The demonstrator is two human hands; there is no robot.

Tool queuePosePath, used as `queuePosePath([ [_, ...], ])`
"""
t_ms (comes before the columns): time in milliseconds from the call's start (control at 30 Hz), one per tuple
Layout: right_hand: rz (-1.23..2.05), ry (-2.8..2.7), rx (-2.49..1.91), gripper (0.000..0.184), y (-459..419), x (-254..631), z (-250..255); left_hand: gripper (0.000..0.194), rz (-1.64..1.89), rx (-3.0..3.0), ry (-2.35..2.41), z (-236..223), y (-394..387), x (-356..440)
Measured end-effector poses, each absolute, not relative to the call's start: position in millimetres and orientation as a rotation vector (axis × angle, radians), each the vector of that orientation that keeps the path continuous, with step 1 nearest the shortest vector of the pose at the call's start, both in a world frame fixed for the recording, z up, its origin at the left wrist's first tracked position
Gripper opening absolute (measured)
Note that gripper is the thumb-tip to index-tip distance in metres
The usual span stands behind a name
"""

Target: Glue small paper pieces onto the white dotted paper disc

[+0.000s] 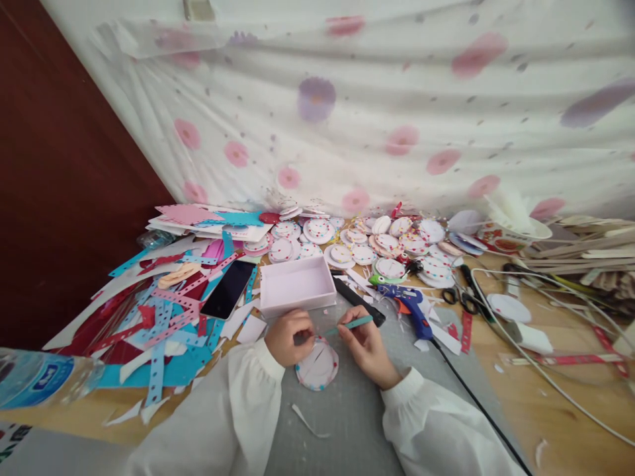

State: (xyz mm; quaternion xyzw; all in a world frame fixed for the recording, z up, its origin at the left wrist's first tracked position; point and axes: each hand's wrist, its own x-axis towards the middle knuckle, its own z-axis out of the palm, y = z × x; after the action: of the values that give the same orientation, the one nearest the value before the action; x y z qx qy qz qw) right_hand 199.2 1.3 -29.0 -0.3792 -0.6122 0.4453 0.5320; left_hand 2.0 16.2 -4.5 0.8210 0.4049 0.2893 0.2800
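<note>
My right hand [368,350] is closed in a pinch around a slim teal stick-like tool [360,322]. Its narrow end points left; whether it is a pen or tweezers cannot be made out. My left hand [290,338] has its fingers curled at the upper left edge of a round white paper disc [318,371]. What those fingers pinch, if anything, is hidden. Coloured dots run around the disc's rim, and it lies on the grey mat [342,430] between both hands. Just beyond the hands stands an open pale pink box [297,302].
A blue glue gun [409,307], a black phone [228,289] and scissors [461,301] lie around the box. Several decorated discs [319,230] crowd the back. Coloured paper strips [159,324] cover the left, near a plastic bottle [44,380]. A white cable [555,390] crosses the right.
</note>
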Motion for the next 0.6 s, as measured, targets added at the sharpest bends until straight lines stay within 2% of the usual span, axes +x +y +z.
queuePosePath([
  [600, 1.101, -1.485, -0.872, 0.009, 1.3, 200.3, -32.7, 0.009, 0.801, 2.198, 1.049, -7.8, 15.6, 2.2],
])
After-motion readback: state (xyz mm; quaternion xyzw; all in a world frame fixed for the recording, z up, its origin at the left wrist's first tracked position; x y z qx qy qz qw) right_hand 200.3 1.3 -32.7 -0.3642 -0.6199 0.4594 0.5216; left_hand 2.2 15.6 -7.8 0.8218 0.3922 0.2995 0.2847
